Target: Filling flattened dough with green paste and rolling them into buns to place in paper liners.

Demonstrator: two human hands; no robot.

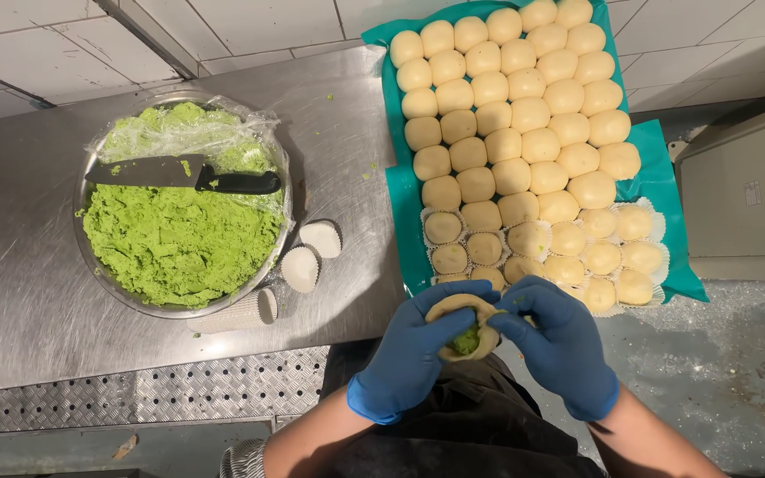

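Both hands wear blue gloves and pinch one soft, pale dough round (465, 312) between them, just below the tray's near edge. The left hand (413, 350) cups it from beneath, while the right hand (555, 341) nips its rim with thumb and fingertips. A lump of green filling (467, 341) shows in the open centre. Just beyond, a teal-lined tray (400, 190) holds rows of smooth dough balls (511, 111), the nearest sitting in fluted paper cups. To the left, on the steel counter (11, 265), a round metal bowl (92, 270) holds coarse green paste (179, 243), a black-handled knife (183, 175) across it, and loose paper cups (310, 254) lie beside it.
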